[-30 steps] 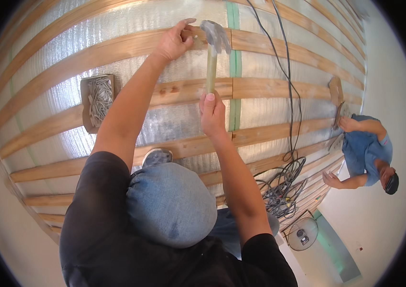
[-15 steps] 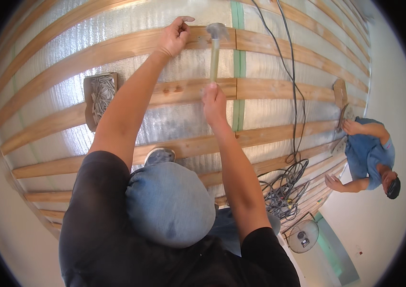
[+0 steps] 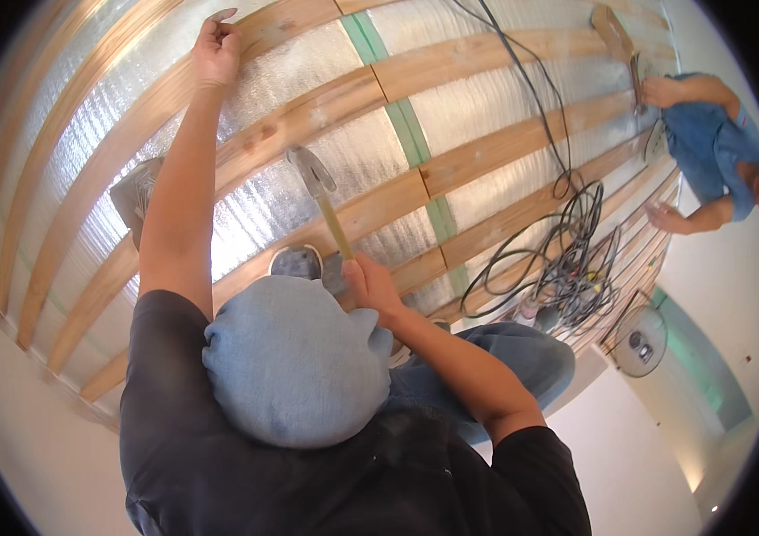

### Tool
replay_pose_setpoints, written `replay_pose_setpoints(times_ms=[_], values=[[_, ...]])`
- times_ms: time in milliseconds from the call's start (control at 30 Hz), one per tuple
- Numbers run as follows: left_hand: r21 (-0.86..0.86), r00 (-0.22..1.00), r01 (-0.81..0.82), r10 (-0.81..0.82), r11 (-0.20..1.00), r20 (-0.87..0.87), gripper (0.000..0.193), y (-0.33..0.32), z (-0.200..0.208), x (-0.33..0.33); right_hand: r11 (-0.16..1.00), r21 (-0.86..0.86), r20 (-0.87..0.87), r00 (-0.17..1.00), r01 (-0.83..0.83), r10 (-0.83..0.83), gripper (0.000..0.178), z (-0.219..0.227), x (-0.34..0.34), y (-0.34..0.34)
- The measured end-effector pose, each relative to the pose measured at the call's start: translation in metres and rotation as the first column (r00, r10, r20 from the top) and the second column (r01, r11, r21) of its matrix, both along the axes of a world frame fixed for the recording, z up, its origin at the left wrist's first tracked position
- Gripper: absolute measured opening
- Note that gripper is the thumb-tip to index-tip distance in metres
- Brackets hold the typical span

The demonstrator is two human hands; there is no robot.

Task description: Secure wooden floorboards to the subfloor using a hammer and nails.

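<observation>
My right hand (image 3: 370, 288) is wrapped round the end of a claw hammer's handle. The hammer (image 3: 330, 210) has a pale yellowish handle, and its grey head points up and left, over the silver foil between two wooden battens. My left hand (image 3: 218, 49) is stretched far forward beside a wooden batten (image 3: 285, 27). Its fingers are curled, with the index finger partly extended; anything pinched in them is too small to make out. Partly hidden by my left forearm, a cardboard box (image 3: 132, 192) rests on the battens; nails showed in it earlier.
Parallel battens run over silver foil (image 3: 308, 71), crossed by a green strip (image 3: 408, 132). Tangled black cables (image 3: 567, 268) lie at right, near a round fan (image 3: 640, 341). A co-worker in blue (image 3: 710, 147) is at far right, one hand by a wooden piece (image 3: 612, 34).
My view has turned and shifted. My right hand has drawn the hammer back toward my body, away from the batten. My left hand now appears farther left, beside a batten, fingers still curled.
</observation>
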State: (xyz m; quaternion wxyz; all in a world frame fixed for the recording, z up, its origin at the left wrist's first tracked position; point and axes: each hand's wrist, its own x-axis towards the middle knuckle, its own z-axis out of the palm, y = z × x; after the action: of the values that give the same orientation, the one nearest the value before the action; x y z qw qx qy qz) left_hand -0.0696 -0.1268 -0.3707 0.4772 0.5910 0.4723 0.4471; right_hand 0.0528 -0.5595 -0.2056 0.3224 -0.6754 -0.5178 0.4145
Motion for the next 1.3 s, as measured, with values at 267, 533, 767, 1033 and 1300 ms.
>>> replay_pose_setpoints(times_ms=[267, 533, 767, 1033, 1300], values=[[0.079, 0.978, 0.042, -0.024, 0.996, -0.206, 0.037, 0.016, -0.020, -0.009, 0.842, -0.381, -0.038, 0.903, 0.383, -0.428, 0.046, -0.008, -0.017, 0.026], [0.092, 0.959, 0.049, -0.021, 0.995, -0.281, 0.038, 0.021, -0.025, -0.006, 0.839, -0.402, -0.064, 0.903, 0.366, -0.425, 0.048, -0.015, -0.004, 0.027], [0.076, 0.941, 0.005, 0.020, 0.997, -0.338, 0.037, 0.018, -0.021, -0.007, 0.859, -0.339, -0.066, 0.901, 0.384, -0.429, 0.053, -0.011, 0.003, 0.034], [0.086, 0.953, 0.005, 0.022, 0.996, -0.301, 0.037, 0.001, -0.002, 0.002, 0.850, -0.394, -0.033, 0.919, 0.350, -0.394, 0.056, -0.020, 0.012, 0.035], [0.102, 0.937, 0.032, 0.005, 0.994, -0.348, 0.036, 0.026, -0.028, -0.020, 0.896, -0.361, 0.053, 0.965, 0.258, -0.257, 0.050, -0.007, 0.004, 0.026]])
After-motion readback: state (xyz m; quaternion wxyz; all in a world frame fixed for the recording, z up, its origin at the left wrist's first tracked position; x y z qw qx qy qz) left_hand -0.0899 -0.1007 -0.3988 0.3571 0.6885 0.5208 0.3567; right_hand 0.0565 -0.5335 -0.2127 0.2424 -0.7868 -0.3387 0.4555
